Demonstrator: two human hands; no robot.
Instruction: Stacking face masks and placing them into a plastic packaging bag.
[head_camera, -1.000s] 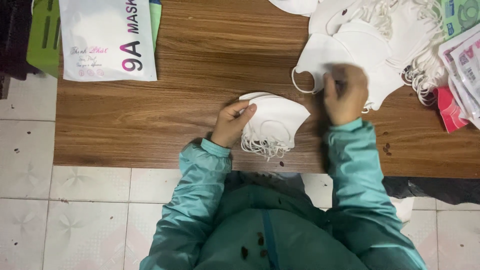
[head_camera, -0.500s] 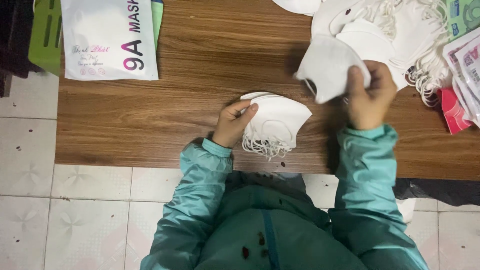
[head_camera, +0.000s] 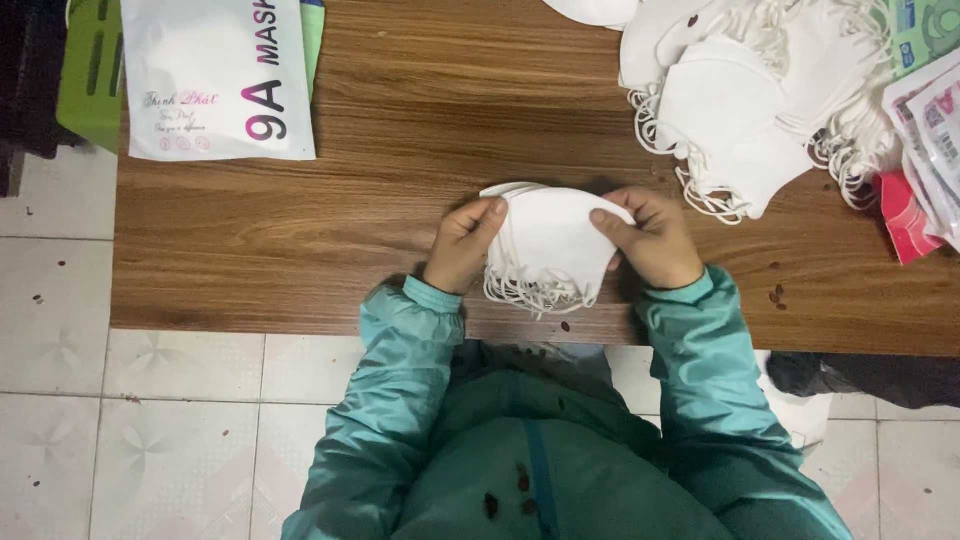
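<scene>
We held the mask stack (head_camera: 550, 245) pinched between left hand (head_camera: 462, 245) and right hand (head_camera: 648, 240), fingers closed on its edges; loose loops could have snagged and fanned it across the desk (head_camera: 300, 260).

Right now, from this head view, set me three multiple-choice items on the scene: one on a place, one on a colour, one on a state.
1. Where does the loose heap of white masks lie?
A. at the table's far right
B. on the floor tiles
C. on the person's lap

2. What colour are the sleeves?
A. red
B. teal green
C. black

3. How is the small stack of masks held?
A. by the left hand alone
B. lying untouched
C. between both hands

Answers:
1 A, the heap lies on the wooden table, towards its far right corner.
2 B, both jacket sleeves are teal green.
3 C, the left hand and right hand grip its two sides.
</scene>
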